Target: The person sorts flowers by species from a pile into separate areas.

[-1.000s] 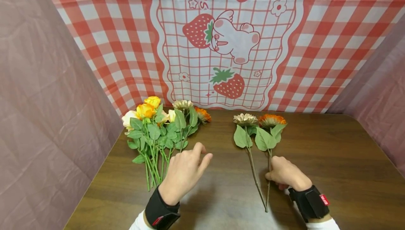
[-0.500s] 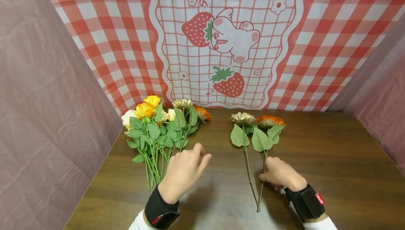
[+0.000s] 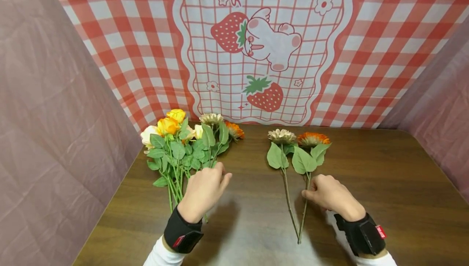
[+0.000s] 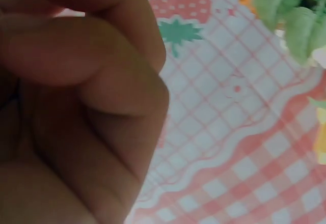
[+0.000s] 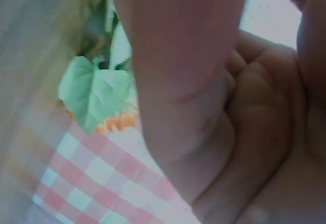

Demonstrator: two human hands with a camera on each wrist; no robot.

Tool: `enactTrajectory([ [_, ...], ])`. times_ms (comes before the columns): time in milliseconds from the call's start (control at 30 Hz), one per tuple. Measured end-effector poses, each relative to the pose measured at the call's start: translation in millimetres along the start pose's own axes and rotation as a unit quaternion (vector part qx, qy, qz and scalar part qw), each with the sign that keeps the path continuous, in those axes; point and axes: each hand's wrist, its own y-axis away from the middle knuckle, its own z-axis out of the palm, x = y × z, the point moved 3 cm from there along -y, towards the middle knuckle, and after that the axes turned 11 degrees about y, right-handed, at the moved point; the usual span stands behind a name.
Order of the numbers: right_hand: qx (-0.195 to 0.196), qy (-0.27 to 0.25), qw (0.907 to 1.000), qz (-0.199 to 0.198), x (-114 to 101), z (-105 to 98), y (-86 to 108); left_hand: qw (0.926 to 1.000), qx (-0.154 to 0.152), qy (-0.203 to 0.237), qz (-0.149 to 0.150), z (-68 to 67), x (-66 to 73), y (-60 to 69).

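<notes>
Two long-stemmed artificial flowers lie on the table right of centre in the head view: a cream flower [image 3: 282, 136] and an orange flower [image 3: 314, 139]. Their stems meet near the front. My right hand [image 3: 331, 192] is beside the orange flower's stem, thumb close to it; whether it touches cannot be told. Its fingers are loosely bent and the palm in the right wrist view holds nothing. My left hand [image 3: 203, 190] hovers with loosely bent fingers over the stems of a flower bunch [image 3: 178, 151], hiding some of them. Nothing shows in its grasp.
That bunch includes yellow roses [image 3: 176, 115], pale roses, a cream bloom [image 3: 211, 119] and another orange bloom [image 3: 234, 131]. A brown wooden table [image 3: 388, 184] carries everything. A red checked cloth [image 3: 384, 54] hangs behind it, with pink drapes [image 3: 58, 107] at both sides.
The right hand and the two flowers shifted left first; then the hand moved slightly up and right while the flowers stayed. The left hand has moved left, over the bunch's stems.
</notes>
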Motion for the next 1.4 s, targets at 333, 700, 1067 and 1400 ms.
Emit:
enactTrajectory([
  [333,0.108,0.029,0.9931,-0.036,-11,-20,12.0,0.9899,-0.08,-0.058,-0.101,26.1,-50.9,-18.3],
  [700,0.117,0.019,0.9909,-0.064,-23,-21,21.5,0.9696,-0.153,-0.055,-0.182,60.0,-82.5,-18.1],
  [1067,0.098,0.014,0.9926,-0.07,-27,-21,20.5,0.9787,-0.126,0.07,-0.146,52.0,-83.9,-16.1],
  [1400,0.104,0.011,0.9915,-0.077,-29,-23,19.8,0.9831,-0.102,0.1,-0.115,35.4,-63.1,-19.9],
])
